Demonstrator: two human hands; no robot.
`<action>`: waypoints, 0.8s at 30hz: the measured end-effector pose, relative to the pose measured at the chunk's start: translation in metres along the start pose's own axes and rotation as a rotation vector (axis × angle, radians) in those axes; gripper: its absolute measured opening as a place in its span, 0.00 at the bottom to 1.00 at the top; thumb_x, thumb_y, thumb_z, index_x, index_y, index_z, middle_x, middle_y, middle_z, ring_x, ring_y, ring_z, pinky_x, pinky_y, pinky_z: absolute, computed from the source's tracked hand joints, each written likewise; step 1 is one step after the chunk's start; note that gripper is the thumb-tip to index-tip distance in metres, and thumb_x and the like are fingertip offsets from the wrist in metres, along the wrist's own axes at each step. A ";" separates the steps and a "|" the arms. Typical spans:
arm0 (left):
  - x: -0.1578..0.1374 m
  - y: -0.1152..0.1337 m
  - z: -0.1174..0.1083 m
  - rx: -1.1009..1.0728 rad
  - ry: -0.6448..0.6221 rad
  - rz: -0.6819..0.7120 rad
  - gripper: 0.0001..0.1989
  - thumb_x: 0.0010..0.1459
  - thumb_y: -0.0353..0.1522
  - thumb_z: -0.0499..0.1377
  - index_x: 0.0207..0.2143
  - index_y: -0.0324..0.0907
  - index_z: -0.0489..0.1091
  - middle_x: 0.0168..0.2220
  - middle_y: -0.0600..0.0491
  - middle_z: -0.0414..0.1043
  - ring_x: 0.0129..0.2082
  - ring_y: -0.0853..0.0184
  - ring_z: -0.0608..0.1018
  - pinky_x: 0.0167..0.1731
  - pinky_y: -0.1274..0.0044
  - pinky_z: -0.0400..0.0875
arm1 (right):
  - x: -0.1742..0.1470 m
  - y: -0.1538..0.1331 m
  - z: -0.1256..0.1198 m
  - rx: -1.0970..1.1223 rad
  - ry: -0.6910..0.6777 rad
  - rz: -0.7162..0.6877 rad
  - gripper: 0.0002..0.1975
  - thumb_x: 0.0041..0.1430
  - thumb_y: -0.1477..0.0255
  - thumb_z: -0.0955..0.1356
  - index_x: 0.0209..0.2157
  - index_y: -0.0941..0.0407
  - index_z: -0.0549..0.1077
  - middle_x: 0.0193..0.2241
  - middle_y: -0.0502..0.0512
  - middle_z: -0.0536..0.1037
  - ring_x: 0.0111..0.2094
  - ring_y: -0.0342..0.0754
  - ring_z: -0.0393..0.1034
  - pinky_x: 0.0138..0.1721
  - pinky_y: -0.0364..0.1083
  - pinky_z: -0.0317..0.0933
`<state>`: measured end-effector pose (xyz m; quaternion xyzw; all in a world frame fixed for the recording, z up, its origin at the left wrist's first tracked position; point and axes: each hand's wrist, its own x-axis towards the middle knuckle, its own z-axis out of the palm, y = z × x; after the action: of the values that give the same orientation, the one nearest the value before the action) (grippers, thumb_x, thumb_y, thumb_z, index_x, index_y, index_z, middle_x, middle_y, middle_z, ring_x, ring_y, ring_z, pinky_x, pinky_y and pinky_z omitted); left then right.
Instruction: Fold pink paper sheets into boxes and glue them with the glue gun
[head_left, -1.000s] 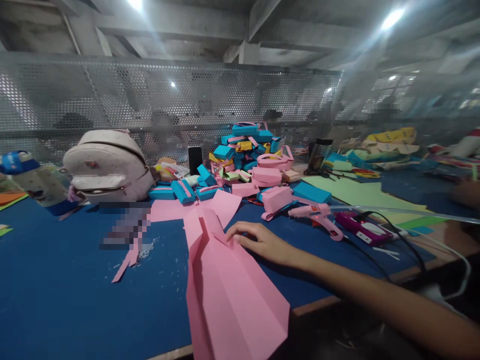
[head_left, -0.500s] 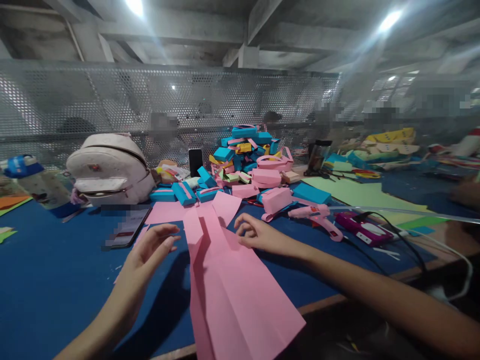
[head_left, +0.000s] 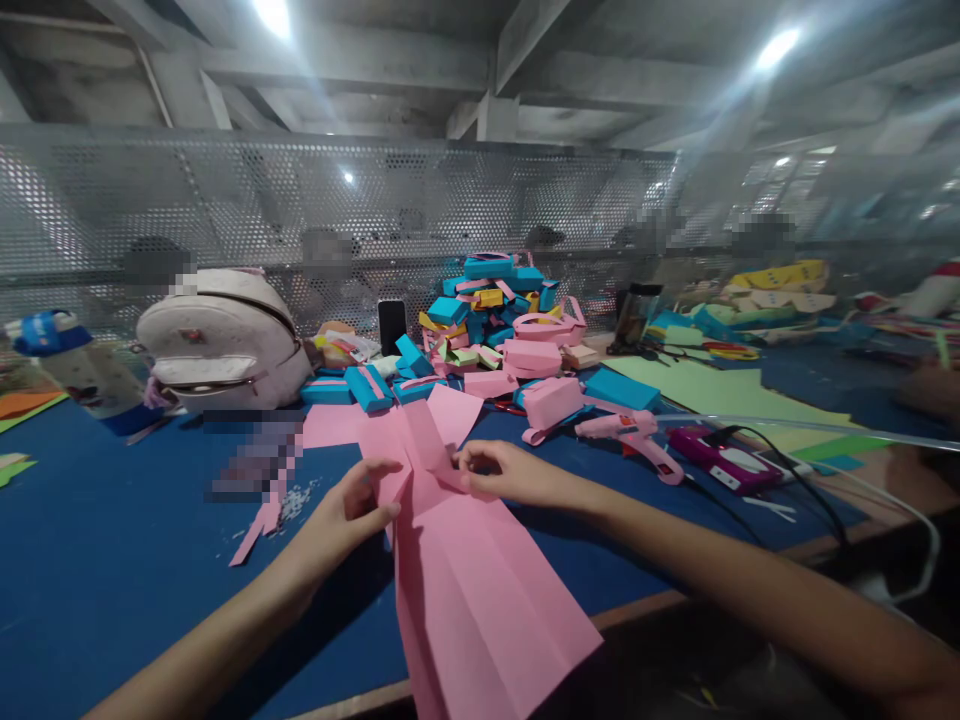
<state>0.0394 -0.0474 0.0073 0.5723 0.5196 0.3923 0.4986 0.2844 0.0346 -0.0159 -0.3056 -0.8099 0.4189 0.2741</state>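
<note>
Two hands [head_left: 420, 490] on unmarked pink paper [head_left: 480, 590]

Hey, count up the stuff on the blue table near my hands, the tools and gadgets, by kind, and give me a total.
Pink glue gun: 1
Magenta power strip: 1
Upright black phone: 1
White backpack: 1
Pink folded paper sheet, pinched by left hand and right hand: 1
Total: 5
</note>
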 end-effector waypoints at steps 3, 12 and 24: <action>0.008 0.002 0.001 -0.002 0.010 0.069 0.25 0.48 0.37 0.64 0.49 0.44 0.68 0.55 0.47 0.70 0.53 0.53 0.73 0.49 0.69 0.68 | 0.009 0.005 -0.003 -0.003 -0.016 0.013 0.03 0.53 0.72 0.66 0.30 0.57 0.68 0.27 0.49 0.71 0.28 0.44 0.66 0.29 0.41 0.58; 0.039 0.013 0.010 -0.013 0.230 0.330 0.51 0.48 0.29 0.60 0.67 0.52 0.32 0.56 0.44 0.64 0.42 0.62 0.77 0.39 0.71 0.72 | 0.042 -0.001 -0.012 -0.091 0.129 -0.020 0.08 0.44 0.78 0.66 0.30 0.56 0.65 0.28 0.47 0.70 0.27 0.42 0.64 0.28 0.40 0.56; 0.058 -0.018 0.010 -0.046 0.259 0.304 0.46 0.51 0.32 0.59 0.66 0.45 0.35 0.53 0.42 0.65 0.46 0.60 0.75 0.46 0.70 0.69 | 0.055 0.018 -0.007 -0.268 0.301 0.020 0.12 0.41 0.82 0.66 0.32 0.57 0.70 0.26 0.48 0.70 0.29 0.44 0.64 0.29 0.41 0.54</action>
<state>0.0541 0.0075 -0.0162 0.5771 0.4781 0.5453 0.3756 0.2575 0.0859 -0.0176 -0.4063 -0.8054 0.2598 0.3447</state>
